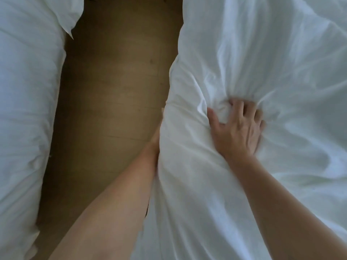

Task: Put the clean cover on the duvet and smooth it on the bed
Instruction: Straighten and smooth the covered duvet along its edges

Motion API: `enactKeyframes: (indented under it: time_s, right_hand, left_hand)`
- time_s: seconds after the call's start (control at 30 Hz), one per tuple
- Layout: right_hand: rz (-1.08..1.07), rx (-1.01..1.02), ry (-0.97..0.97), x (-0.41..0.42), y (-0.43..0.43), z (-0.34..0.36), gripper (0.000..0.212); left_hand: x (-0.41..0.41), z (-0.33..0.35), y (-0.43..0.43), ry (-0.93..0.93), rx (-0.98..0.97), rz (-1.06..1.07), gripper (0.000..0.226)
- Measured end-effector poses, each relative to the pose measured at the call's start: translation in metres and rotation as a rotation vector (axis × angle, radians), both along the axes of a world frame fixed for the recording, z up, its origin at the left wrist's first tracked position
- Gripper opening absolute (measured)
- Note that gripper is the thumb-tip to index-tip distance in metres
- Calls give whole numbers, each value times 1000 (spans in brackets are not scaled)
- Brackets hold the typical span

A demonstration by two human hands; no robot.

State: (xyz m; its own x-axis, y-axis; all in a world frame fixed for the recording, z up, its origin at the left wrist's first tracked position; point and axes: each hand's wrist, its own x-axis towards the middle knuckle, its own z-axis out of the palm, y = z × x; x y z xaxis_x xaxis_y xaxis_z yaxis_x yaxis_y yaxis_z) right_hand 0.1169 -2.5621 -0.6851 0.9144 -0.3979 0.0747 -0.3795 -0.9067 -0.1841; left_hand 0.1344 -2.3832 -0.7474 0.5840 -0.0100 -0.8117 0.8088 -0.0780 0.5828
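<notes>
**Right hand bunches the duvet at its edge**

The bulky white crumpled fabric duvet (262, 53) fills the right side of the head view, and its left edge hangs down beside the brown wooden plank floor (116, 91). The right hand (238, 128) lies on top of the duvet near that edge. Its fingers are curled down into the cloth and the thumb is spread to the left, so a knot of fabric is clamped between them, with creases fanning out from the grip.

The left hand (156, 136) reaches along the duvet's hanging edge. Only a sliver of it shows against the fabric (the rest is hidden behind the cloth), so I cannot tell whether its fingers are spread or closed on anything. Its bare forearm runs up from the bottom of the view and touches the duvet's side.

Across the strip of floor, well apart from the duvet, a second mass of white bedding (26, 91) lies along the left border.
</notes>
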Motion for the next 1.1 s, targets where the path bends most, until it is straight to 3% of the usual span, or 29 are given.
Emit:
enactKeyframes:
  time_s: [0.03,0.07,0.13,0.2,0.37,0.43,0.53,0.6,0.67,0.77,0.97,1.03,1.1]
  right_hand:
    - [18,-1,-5,-1,0,1,63]
    - [38,-6,-10,-1,0,1,60]
    - [50,30,17,3,-1,5,54]
    - [5,101,78,11,-5,12,59]
    - [-57,236,-38,7,-22,30,59]
    - [-37,234,-32,-14,-25,25,53]
    - [-12,180,-19,-74,-27,21,52]
    - [-58,97,9,-132,-27,22,57]
    - [-134,33,44,-191,-25,21,60]
    - [-245,-6,179,-255,-21,20,64]
    - [-269,19,434,-318,-10,28,74]
    - [-286,54,478,-344,-7,35,72]
    - [-336,112,442,-367,-4,45,68]
  left_hand:
    - [-5,-5,6,37,-55,3,31]
    - [-10,1,16,101,-88,-55,20]
    - [-21,8,39,139,-153,-218,22]
    - [-24,15,58,56,-91,-285,24]
    - [-9,24,54,-99,112,-118,40]
    - [-19,21,50,-7,33,-120,44]
    - [-72,29,64,231,-273,-141,68]
    - [-115,38,76,369,-323,-199,94]
    - [-156,48,75,419,-323,-285,91]
    - [-191,64,52,318,-144,-256,59]
    - [-222,87,65,143,84,24,47]
    - [-239,96,77,134,59,20,49]
    - [-259,105,80,148,-83,-96,58]
